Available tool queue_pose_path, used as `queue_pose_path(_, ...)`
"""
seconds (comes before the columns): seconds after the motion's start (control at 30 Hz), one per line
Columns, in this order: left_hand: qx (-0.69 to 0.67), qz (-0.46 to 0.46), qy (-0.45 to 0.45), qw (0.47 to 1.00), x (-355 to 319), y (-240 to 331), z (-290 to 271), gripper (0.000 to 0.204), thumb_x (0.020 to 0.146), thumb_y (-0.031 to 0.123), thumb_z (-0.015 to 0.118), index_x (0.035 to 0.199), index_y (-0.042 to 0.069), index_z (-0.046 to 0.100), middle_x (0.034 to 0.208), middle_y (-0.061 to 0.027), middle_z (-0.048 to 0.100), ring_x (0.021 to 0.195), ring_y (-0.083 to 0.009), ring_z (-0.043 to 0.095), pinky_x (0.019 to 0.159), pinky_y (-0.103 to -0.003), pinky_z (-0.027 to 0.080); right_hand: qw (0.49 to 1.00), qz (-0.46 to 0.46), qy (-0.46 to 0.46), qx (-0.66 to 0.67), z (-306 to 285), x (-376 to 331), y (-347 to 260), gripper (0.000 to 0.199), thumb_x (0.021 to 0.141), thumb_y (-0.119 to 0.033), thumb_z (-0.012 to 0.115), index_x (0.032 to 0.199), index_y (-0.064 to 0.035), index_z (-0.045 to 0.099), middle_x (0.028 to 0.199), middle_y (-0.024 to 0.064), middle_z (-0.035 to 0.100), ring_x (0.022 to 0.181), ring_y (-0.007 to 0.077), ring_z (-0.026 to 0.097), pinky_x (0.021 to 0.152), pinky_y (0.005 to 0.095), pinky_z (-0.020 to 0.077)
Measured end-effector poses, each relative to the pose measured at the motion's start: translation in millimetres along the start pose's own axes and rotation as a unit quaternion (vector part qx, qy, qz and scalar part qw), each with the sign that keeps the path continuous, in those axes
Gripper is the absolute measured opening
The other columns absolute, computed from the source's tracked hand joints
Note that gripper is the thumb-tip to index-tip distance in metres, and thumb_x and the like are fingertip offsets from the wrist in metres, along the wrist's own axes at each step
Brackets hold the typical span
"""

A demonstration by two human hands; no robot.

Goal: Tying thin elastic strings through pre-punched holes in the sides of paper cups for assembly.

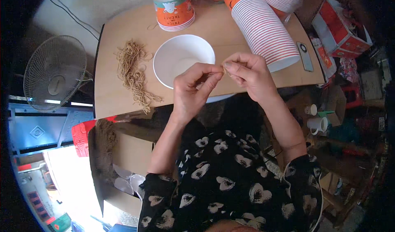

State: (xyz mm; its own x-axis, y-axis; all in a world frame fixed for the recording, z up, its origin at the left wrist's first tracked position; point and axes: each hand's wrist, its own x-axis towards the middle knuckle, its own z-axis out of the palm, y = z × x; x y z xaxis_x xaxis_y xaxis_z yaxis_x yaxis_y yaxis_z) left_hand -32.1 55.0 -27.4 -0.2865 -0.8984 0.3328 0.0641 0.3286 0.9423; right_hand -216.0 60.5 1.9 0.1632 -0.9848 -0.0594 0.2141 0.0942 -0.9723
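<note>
Head view: both hands' (193,90) (249,73) grip hides a thin string (223,68).

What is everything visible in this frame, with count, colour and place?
white paper bowl: one, open side up, table centre
string pile: one, tan, left of the bowl
stacked cups: one long stack lying on its side, white with orange rims, table right
upside-down cup stack: one, orange and white, table top
table: one, light wood
fan: one, grey, floor left
left hand: pinches a thin tan strand
right hand: pinches the same strand
</note>
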Motion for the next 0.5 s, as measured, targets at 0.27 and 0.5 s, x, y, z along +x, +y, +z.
queue_pose_path(0.27, 0.037, 0.085, 0.074, 0.993, -4.6, -6.6, 5.6, 0.015, 0.086, -0.002, 0.071, 0.1, -0.001, 0.069, 0.093, -0.0065, 0.07, 0.081, -0.0101, 0.065, 0.072, -0.025, 0.054, 0.999, 0.022, 0.011, -0.026, 6.7, 0.6, 4.3, 0.011, 0.093, -0.01, 0.064, 0.091, 0.0, 0.066, 0.065, -0.0036, 0.052, 0.053, 0.0017, 0.039, 0.046, 0.019, 0.0268)
queue_pose_path(0.5, 0.144, 0.175, 0.119, 0.967, -8.4, -6.2, 9.0, 0.015, 0.083, -0.002, 0.073, 0.098, 0.0, 0.069, 0.09, -0.0103, 0.069, 0.077, -0.0172, 0.067, 0.065, -0.028, 0.054, 0.998, -0.011, 0.012, -0.067, 11.5, 1.7, 5.9, 0.013, 0.092, -0.015, 0.065, 0.09, -0.0019, 0.068, 0.062, -0.0032, 0.056, 0.051, 0.0021, 0.045, 0.043, 0.0182, 0.0293)
